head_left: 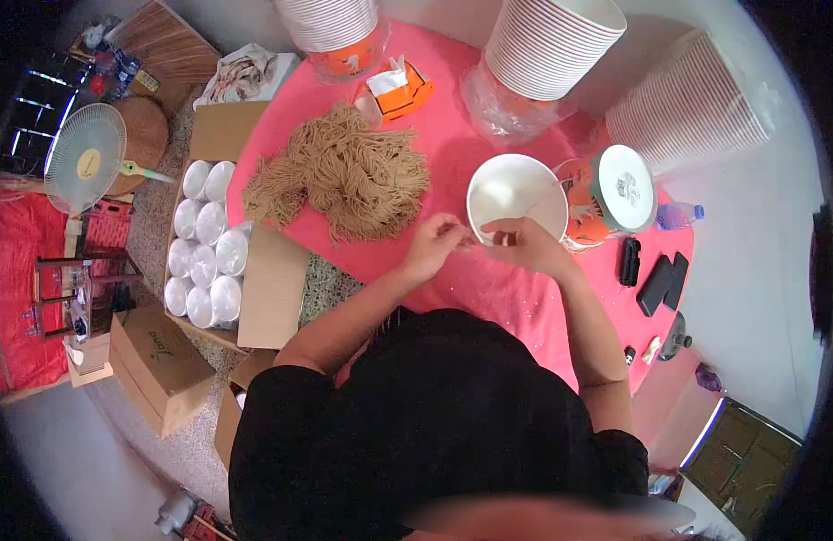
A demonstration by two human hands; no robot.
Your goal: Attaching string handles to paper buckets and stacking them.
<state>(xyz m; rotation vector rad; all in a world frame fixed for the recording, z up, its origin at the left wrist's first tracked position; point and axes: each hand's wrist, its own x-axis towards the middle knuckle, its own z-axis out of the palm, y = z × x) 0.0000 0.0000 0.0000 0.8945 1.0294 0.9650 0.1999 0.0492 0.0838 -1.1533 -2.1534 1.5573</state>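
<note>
A white paper bucket stands open on the pink-covered table, with something pale inside it. At its near left rim my left hand has its fingertips pinched together. My right hand is closed over the near rim, its fingers bent toward the left hand. Whatever lies between the fingertips is too small to make out. To the left is a big heap of tan cords. Just right of the open bucket stands an orange-printed bucket with a white lid.
Tall stacks of white buckets line the table's far side, near an orange tissue pack. A water bottle and dark phone-like slabs lie right. Left of the table, a carton holds several wrapped white cup stacks; a fan stands beyond.
</note>
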